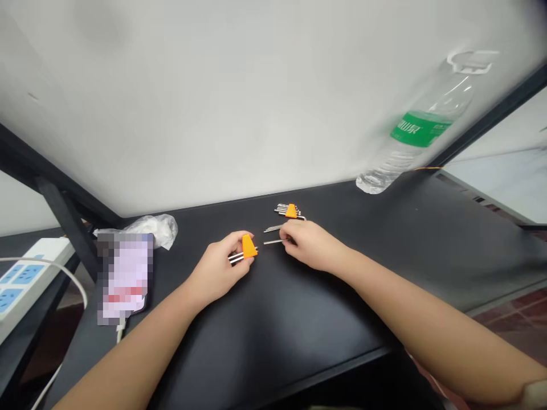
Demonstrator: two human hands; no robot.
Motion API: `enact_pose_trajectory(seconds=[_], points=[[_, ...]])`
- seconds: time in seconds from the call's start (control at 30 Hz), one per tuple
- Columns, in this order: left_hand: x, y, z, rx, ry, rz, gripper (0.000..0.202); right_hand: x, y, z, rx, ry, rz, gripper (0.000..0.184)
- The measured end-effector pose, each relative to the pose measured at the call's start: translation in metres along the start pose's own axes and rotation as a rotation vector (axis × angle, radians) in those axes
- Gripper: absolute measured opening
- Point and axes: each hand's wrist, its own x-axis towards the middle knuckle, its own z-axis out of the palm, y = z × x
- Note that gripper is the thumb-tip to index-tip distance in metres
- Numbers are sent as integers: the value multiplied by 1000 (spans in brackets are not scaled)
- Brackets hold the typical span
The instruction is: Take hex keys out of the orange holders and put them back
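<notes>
My left hand (217,266) is closed round a small orange key holder (248,246) with two silver hex keys sticking out of it toward my palm. My right hand (310,244) pinches a single silver hex key (273,242), its tip pointing left at the holder, a short gap between them. Another loose hex key (272,229) lies just beyond my right fingers. A second orange holder (290,211) filled with several hex keys rests on the black table (277,319) behind my right hand.
A phone (125,276) on a cable lies at the left, with crumpled clear plastic (154,228) behind it. A white power strip (25,279) sits at the far left. A clear water bottle (421,128) with a green label stands at the back right by the wall.
</notes>
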Motion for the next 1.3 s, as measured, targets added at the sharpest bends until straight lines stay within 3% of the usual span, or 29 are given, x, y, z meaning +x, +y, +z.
enact_pose_trajectory(seconds=[0.2, 0.5, 0.77, 0.93, 1.17, 1.3], points=[[2, 4, -6, -135, -35, -62, 24, 1, -5, -4, 303, 232, -296, 14], [2, 1, -5, -206, -71, -124, 26, -2, -10, -3, 281, 342, -365, 16], [2, 14, -2, -359, -127, -160, 24, -6, -16, -4, 214, 327, -450, 25], [-2, 22, 5, -495, -210, -169, 28, -9, -33, -4, 364, 208, -474, 26], [-1, 15, 5, -559, -141, -159, 46, -9, -32, -1, 496, 5, -259, 28], [-2, 14, 6, -398, -105, -114, 55, -9, -32, 6, 619, 15, -217, 22]])
